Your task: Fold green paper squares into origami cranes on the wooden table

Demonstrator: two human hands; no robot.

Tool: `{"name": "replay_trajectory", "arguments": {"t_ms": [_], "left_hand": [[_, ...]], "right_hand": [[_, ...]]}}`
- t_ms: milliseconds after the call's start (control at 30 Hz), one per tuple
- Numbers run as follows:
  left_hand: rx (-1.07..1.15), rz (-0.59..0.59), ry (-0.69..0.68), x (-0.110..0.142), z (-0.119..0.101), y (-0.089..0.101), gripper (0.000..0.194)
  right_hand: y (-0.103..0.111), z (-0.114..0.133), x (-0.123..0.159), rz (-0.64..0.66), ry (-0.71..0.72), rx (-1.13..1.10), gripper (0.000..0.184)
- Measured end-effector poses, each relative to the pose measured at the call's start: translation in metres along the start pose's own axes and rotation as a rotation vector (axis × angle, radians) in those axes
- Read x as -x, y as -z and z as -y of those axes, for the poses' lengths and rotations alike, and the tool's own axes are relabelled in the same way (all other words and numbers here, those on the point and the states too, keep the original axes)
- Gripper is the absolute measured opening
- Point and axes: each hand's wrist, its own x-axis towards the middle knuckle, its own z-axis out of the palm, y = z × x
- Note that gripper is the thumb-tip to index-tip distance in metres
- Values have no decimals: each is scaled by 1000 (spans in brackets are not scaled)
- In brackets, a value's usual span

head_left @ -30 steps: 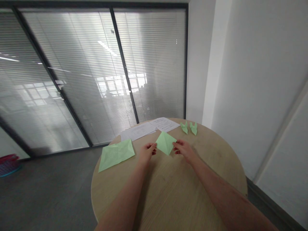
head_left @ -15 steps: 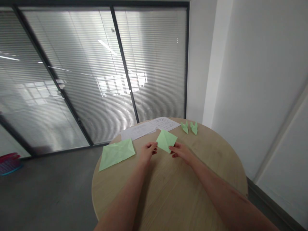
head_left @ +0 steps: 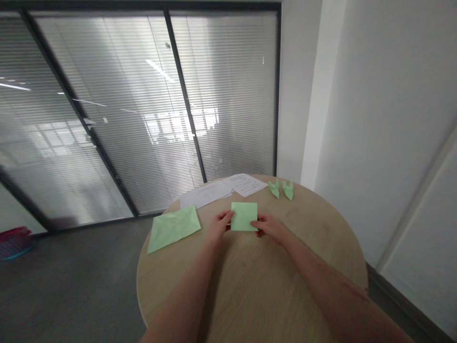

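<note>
A folded square of light green paper [head_left: 244, 215] is held between my two hands, just over the round table. My left hand [head_left: 220, 226] pinches its left edge, thumb on top. On the opposite side my right hand [head_left: 268, 226] grips the lower right edge, with its thumb on the paper's face and the other fingers partly hidden beneath. The square lies with its sides roughly level toward me. To the left of my left hand rests a larger, creased green sheet [head_left: 174, 227].
Two small folded green paper figures [head_left: 281, 189] stand toward the far right of the wooden table [head_left: 257, 286]. White printed sheets [head_left: 244, 184] lie along its far edge. Beyond are a glass partition with blinds [head_left: 228, 95] and a white wall [head_left: 385, 119]. A red and blue basket [head_left: 16, 243] is on the floor.
The green paper has turned from a diamond position with a visible diagonal crease to a square-on position with a plain face. Both hands have stayed nearly in place on it.
</note>
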Motion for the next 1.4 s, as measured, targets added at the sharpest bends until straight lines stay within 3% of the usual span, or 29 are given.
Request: {"name": "replay_trajectory", "arguments": {"t_ms": [200, 400, 900, 1167, 1400], "left_hand": [[27, 2, -32, -2, 3, 2, 51], [15, -21, -38, -4, 7, 3, 45], [50, -130, -87, -9, 8, 5, 41], [31, -393, -75, -15, 7, 18, 37], [-78, -438, -73, -17, 15, 16, 34]], "right_hand": [[0, 4, 4, 103, 21, 66, 44], [-3, 8, 7, 108, 33, 117, 51], [-4, 2, 2, 46, -45, 168, 32], [-3, 4, 4, -34, -80, 169, 28], [-6, 2, 3, -90, -78, 108, 29]]}}
